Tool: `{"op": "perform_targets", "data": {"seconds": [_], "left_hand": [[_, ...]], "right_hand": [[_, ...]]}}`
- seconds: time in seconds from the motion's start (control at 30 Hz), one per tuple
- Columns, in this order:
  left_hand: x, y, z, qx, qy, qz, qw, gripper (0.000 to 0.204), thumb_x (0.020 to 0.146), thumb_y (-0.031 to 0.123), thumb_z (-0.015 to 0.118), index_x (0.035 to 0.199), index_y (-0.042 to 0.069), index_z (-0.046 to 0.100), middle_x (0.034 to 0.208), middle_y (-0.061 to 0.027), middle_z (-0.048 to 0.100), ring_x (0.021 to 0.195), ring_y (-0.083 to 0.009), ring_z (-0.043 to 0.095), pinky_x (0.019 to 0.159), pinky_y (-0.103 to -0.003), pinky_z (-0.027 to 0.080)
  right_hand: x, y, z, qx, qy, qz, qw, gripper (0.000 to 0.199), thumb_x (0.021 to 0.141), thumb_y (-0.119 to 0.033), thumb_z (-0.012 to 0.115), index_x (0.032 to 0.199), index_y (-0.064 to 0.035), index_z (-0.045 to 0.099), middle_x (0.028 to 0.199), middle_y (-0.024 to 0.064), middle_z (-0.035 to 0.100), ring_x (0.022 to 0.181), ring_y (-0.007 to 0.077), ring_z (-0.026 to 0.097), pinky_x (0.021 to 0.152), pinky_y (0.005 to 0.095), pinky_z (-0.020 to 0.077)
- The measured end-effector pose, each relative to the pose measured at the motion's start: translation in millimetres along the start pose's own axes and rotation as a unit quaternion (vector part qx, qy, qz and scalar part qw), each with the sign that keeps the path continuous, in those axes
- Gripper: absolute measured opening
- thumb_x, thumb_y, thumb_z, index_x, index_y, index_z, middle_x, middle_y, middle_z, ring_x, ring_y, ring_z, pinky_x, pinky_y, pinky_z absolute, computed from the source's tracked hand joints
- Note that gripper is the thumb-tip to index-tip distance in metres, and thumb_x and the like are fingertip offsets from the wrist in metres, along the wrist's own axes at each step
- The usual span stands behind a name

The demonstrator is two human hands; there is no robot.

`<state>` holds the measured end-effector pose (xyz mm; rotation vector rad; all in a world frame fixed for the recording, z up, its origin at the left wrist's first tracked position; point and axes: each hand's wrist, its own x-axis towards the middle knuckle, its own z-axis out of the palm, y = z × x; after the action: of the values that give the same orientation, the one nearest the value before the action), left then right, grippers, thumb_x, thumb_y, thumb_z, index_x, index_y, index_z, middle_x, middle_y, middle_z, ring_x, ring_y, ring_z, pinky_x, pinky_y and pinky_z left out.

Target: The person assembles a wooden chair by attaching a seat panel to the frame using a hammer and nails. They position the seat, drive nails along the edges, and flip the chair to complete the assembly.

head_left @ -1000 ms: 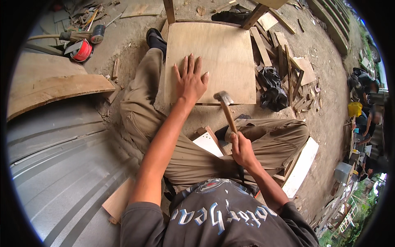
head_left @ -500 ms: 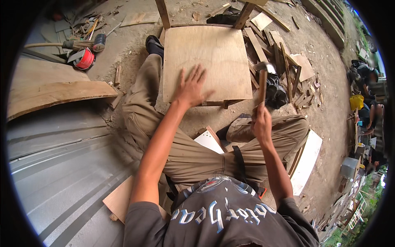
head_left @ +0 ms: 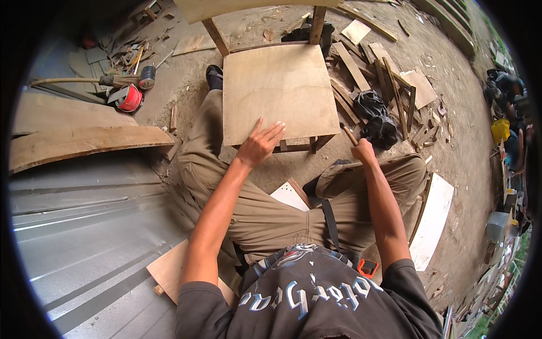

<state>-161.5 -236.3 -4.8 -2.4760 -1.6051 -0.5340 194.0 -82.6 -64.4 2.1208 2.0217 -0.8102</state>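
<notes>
Between my legs stands a wooden chair with a pale plywood seat. Its two back posts rise to a curved backrest panel at the upper edge. My left hand rests open near the seat's front edge, fingers stretched forward over the plywood. To the right of the seat, my right hand is wrapped round the wooden handle of a hammer. The hammer is lowered and points toward the seat's right front corner; its head is foreshortened and shows only in small part.
Scrap boards and black plastic bags lie to the right of the chair. A curved plank, a red spool and a broom are at left. A white panel leans by my right knee. Other people are at far right.
My left hand has slid back from the seat's middle toward its front edge. The hammer, upright before, has come down beside the seat. More of the backrest now shows.
</notes>
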Motion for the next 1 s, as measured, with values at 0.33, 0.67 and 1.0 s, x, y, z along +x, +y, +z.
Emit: {"op": "perform_targets", "data": {"seconds": [0.33,0.67,1.0], "left_hand": [[48.8,-32.1,-7.8,-0.082,-0.105,-0.173,0.976,0.061,0.098,0.054,0.043,0.145,0.015,0.047,0.153,-0.0065,0.041,0.143,-0.0245,0.037,0.12,-0.052,0.021],[181.8,-139.7,39.8,-0.021,-0.1,-0.338,0.936,0.07,0.101,0.053,0.036,0.157,0.013,0.022,0.164,-0.0037,0.02,0.151,-0.0205,0.015,0.123,-0.051,0.008],[187.1,-143.3,53.1,-0.004,-0.06,-0.328,0.943,0.07,0.099,0.049,0.04,0.156,0.011,0.025,0.162,-0.0052,0.026,0.15,-0.0207,0.019,0.123,-0.05,0.008]], "right_hand": [[-7.0,-1.6,-11.8,-0.001,0.0,0.033,0.999,0.033,0.083,-0.012,0.061,0.11,0.004,0.066,0.114,0.0284,0.066,0.11,0.0415,0.064,0.09,0.0474,0.0519],[-5.4,2.8,5.6,0.034,0.019,0.014,0.999,0.041,0.081,-0.028,0.074,0.095,0.0089,0.066,0.097,0.0332,0.066,0.099,0.0461,0.065,0.082,0.0493,0.0528],[3.0,2.7,16.8,0.073,0.001,0.005,0.997,0.041,0.083,-0.032,0.072,0.083,0.0083,0.064,0.082,0.0312,0.065,0.086,0.0462,0.066,0.07,0.049,0.0508]]}}
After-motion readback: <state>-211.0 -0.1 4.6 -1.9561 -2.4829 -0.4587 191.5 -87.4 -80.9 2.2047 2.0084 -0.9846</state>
